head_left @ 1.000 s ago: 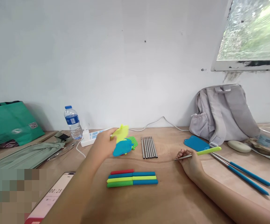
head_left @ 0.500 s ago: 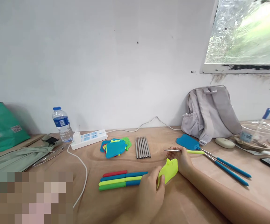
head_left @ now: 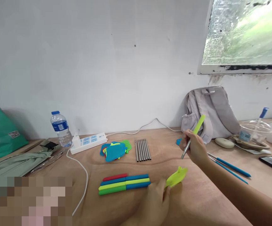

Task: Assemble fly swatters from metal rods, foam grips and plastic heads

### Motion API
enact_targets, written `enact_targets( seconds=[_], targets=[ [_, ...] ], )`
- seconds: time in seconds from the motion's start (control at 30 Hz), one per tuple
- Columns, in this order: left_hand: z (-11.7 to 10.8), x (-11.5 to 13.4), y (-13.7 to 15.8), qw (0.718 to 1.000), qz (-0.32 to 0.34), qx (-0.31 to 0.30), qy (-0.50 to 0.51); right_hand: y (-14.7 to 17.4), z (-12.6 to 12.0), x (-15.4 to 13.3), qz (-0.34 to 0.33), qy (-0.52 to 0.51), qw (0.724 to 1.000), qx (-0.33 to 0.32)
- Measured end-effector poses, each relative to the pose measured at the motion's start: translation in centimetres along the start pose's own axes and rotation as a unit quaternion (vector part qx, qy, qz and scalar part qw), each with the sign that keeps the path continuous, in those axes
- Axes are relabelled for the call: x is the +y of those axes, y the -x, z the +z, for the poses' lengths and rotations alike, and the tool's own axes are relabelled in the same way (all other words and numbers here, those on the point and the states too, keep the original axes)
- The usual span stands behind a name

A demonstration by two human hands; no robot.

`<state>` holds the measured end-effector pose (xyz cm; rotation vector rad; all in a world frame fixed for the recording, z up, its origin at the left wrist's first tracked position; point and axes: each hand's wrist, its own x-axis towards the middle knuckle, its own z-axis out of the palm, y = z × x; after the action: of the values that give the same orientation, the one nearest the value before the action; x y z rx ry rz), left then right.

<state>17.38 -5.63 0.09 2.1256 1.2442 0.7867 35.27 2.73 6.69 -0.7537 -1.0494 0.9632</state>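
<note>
Gripping the yellow paddle by one end, the left hand was closed over the tabletop. The right hand, fingers curled around the rod, held it slanted, metal tip down and yellow handle up, beyond the paddle. To the left lay the colored grips in rows; beyond them, the steel tubes; beside these, the paddle pile.

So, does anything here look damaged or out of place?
Yes: the window's lower frame is blotched black and a brownish stain marks the pale wall below, suggesting wear. The metal tubes lie neatly side by side.
</note>
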Motion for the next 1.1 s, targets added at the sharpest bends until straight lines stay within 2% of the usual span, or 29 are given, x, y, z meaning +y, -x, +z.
enact_targets(
  seconds=[0.1, 0.17, 0.23, 0.47, 0.83, 0.9, 1.03, 1.1],
  targets=[
    [0.1, -0.2, -0.1, 1.000, 0.006, -0.001, -0.008, 0.8, 0.7, -2.8, -0.009, 0.037, 0.998, -0.048],
    [0.1, -0.1, -0.1, 1.000, 0.009, -0.001, -0.008, 1.5, 1.3, -3.5, 0.002, 0.061, 0.995, -0.078],
    [0.1, 0.0, -0.1, 1.000, 0.004, -0.005, -0.012, 2.1, 1.7, -3.6, 0.005, 0.085, 0.992, -0.094],
    [-0.1, 0.0, -0.1, 1.000, -0.005, -0.012, -0.028, 2.0, 1.6, -2.7, -0.008, 0.128, 0.987, -0.093],
    [-0.4, 0.5, -0.1, 0.999, -0.001, -0.032, -0.005, 2.2, 1.8, -2.6, -0.017, 0.151, 0.984, -0.096],
    [-0.3, 0.4, -0.2, 1.000, 0.007, -0.028, 0.006, 2.5, 1.9, -2.8, -0.034, 0.184, 0.977, -0.102],
    [-0.1, 0.0, -0.2, 1.000, 0.012, -0.011, 0.001, 3.1, 2.2, -3.5, -0.111, 0.262, 0.950, -0.124],
    [0.0, -0.1, -0.1, 1.000, 0.025, -0.013, 0.012, 3.4, 2.5, -3.9, -0.123, 0.288, 0.939, -0.142]
  ],
)
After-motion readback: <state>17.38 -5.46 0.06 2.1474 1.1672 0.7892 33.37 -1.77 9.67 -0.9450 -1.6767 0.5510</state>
